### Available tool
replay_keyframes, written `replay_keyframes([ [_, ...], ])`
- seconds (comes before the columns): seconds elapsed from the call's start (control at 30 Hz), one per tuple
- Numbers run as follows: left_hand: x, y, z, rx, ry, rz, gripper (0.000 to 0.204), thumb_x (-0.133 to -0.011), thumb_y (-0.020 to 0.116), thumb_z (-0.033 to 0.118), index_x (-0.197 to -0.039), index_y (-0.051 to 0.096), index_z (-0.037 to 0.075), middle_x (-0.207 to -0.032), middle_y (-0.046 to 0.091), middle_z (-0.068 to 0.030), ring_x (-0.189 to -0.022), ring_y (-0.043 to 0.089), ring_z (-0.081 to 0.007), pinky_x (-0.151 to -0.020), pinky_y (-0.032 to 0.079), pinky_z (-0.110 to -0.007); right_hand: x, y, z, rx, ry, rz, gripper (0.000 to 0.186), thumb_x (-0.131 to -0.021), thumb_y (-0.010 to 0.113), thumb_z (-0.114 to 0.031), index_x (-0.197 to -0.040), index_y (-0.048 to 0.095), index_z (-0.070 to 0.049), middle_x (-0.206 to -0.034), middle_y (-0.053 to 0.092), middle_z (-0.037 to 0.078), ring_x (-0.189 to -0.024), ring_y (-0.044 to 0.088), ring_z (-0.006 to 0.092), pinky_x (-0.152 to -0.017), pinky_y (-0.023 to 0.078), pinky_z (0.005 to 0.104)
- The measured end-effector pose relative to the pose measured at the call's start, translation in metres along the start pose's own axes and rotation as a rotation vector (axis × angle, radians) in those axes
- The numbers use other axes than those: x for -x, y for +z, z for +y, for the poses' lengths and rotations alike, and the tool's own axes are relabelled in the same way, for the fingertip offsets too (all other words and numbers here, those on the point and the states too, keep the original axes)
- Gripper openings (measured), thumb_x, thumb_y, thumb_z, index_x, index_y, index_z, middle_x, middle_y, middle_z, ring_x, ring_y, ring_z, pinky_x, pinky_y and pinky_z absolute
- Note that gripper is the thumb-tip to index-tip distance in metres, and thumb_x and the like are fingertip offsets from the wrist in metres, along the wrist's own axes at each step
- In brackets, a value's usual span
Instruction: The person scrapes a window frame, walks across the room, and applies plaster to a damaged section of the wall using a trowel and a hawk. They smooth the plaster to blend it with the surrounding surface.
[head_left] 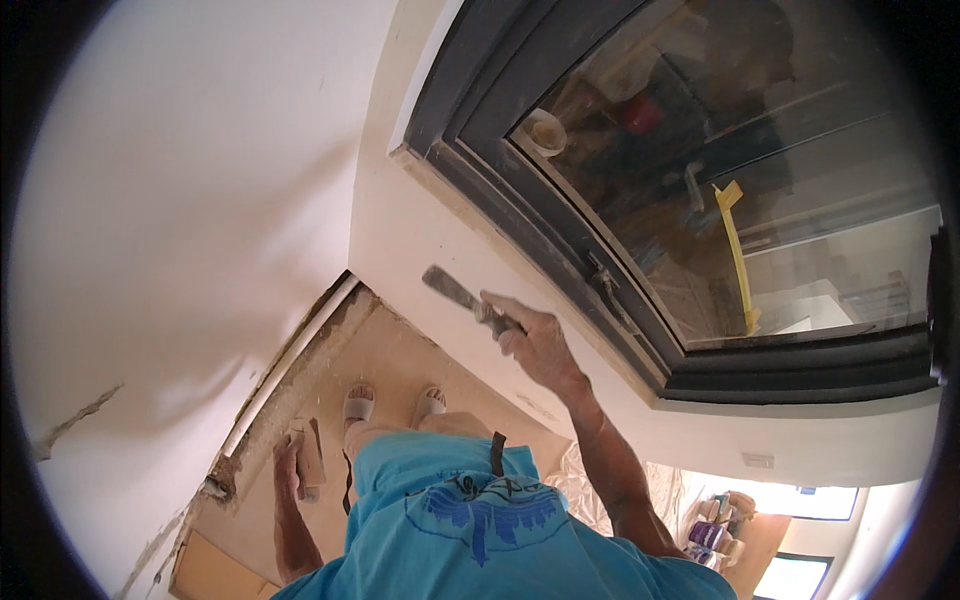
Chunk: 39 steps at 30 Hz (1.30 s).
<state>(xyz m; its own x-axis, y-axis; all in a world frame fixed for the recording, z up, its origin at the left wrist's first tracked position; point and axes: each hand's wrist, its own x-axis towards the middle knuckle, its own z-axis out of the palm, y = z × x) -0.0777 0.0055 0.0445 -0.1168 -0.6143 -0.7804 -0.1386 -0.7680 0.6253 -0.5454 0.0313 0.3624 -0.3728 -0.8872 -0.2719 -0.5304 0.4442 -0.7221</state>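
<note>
White wall (200, 200); right hand (530, 340) grips putty knife (455, 292).

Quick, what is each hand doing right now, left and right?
Left hand: closed on a flat plaster board, held low at the side.
Right hand: closed on the putty knife, blade by the wall below the window frame.

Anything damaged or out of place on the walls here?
Yes. A ragged crack crosses the white wall at lower left, and the wall's bottom edge by the floor is broken and crumbled, with bare rough material exposed.

Putty knife (455, 291) in right hand (535, 340)
</note>
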Motion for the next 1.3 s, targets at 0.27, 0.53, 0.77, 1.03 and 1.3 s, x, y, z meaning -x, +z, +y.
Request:
replay_keyframes([
  [0.27,-0.015,0.001,0.014,0.066,0.039,-0.039,0.039,-0.089,0.072,0.029,-0.116,0.067,0.002,-0.102,0.07,-0.0102,-0.09,0.066,-0.0204,-0.081,0.051,-0.036,0.048,0.031,0.066,0.173,0.132,0.026,0.044,-0.076,0.064,-0.015,-0.118,0.067,-0.004,-0.105,0.07,0.023,-0.099,0.069,0.0379,-0.088,0.053,0.0434],
  [0.53,-0.041,0.002,0.016,0.066,0.072,-0.117,0.043,-0.088,0.073,0.029,-0.118,0.066,0.0,-0.1,0.07,-0.0084,-0.087,0.066,-0.0203,-0.079,0.052,-0.034,0.124,0.054,0.17,0.384,0.422,0.236,0.03,-0.075,0.069,-0.01,-0.105,0.067,-0.002,-0.08,0.07,0.017,-0.072,0.069,0.0311,-0.069,0.055,0.0401],
  [0.77,-0.055,-0.004,0.018,0.053,0.062,-0.178,0.041,-0.087,0.073,0.03,-0.116,0.067,0.002,-0.101,0.069,-0.0068,-0.089,0.065,-0.0192,-0.079,0.051,-0.036,0.242,0.114,0.28,-0.351,0.949,0.376,0.016,-0.08,0.07,-0.01,-0.093,0.065,-0.002,-0.063,0.059,0.006,-0.046,0.058,0.014,-0.041,0.048,0.031],
  [1.03,-0.03,0.017,0.062,0.147,0.04,-0.232,0.038,-0.091,0.07,0.034,-0.117,0.065,0.006,-0.1,0.068,-0.0054,-0.088,0.065,-0.0185,-0.08,0.053,-0.034,0.32,0.166,0.256,-0.157,1.267,0.195,0.037,-0.08,0.069,-0.016,-0.115,0.072,-0.006,-0.07,0.062,0.009,-0.051,0.058,0.0165,-0.045,0.046,0.0338],
  [1.3,-0.058,0.031,0.092,-0.008,-0.052,-0.424,0.041,-0.097,0.061,0.04,-0.119,0.063,0.005,-0.089,0.066,-0.0067,-0.074,0.064,-0.0178,-0.066,0.052,-0.033,0.346,0.206,0.236,-0.123,1.296,0.28,0.033,-0.081,0.07,-0.022,-0.107,0.073,-0.003,-0.074,0.066,0.013,-0.063,0.063,0.0221,-0.054,0.048,0.0379],
])
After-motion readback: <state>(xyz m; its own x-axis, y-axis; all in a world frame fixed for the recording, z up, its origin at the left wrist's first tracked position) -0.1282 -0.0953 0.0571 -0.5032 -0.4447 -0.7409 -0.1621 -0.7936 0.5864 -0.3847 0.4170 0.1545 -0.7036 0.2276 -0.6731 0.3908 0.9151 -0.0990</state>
